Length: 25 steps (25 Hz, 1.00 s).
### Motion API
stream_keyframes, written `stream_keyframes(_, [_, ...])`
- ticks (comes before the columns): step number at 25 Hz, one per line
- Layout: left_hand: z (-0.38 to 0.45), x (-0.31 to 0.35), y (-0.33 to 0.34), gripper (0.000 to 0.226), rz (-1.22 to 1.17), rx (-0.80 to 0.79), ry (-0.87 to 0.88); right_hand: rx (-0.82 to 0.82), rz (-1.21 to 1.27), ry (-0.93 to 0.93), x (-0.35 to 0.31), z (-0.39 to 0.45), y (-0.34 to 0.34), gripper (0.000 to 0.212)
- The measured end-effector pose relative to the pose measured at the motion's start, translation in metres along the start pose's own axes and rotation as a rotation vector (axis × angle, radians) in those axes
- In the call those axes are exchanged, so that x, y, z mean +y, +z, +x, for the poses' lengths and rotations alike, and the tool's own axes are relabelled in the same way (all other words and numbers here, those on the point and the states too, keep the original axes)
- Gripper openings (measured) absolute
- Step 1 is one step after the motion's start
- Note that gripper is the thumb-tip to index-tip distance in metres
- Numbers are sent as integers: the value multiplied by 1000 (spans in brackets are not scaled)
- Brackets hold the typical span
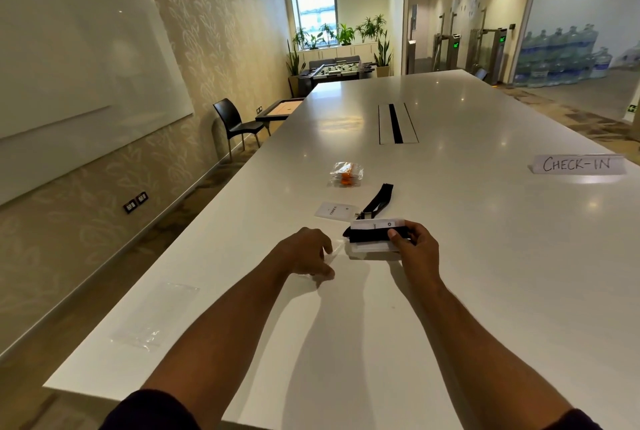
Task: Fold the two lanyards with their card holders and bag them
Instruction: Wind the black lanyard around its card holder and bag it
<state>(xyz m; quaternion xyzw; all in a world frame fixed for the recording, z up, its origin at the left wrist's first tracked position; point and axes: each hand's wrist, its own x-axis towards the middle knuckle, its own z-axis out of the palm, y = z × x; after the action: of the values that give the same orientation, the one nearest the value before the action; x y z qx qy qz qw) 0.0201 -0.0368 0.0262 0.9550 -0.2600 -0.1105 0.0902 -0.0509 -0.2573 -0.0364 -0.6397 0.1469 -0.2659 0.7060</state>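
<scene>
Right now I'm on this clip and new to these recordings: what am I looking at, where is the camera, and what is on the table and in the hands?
There is no machine here. One wide-angle camera worn on a person's head looks down at their two bare hands over a long white table. The right hand has a grip on a card holder with its black lanyard folded across it. The left hand rests on a clear bag. Beyond lie a second card holder with its lanyard unfolded, a small bag with something orange inside, a CHECK-IN sign, and another clear bag on the left.
</scene>
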Motion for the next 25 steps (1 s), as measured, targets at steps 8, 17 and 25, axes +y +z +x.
stream_keyframes(8, [-5, -6, -2, 25, -170, -39, -16, -11, -31, -24, 4, 2, -1, 26])
stream_keyframes(17, [-9, -1, 10, 16, -123, 70, 52, -29, -24, -44, 9, 4, -2, 29])
stream_keyframes(25, [-6, 16, 14, 13, -325, 411, -180, -144, -1, -78, 8, -2, 5, 29])
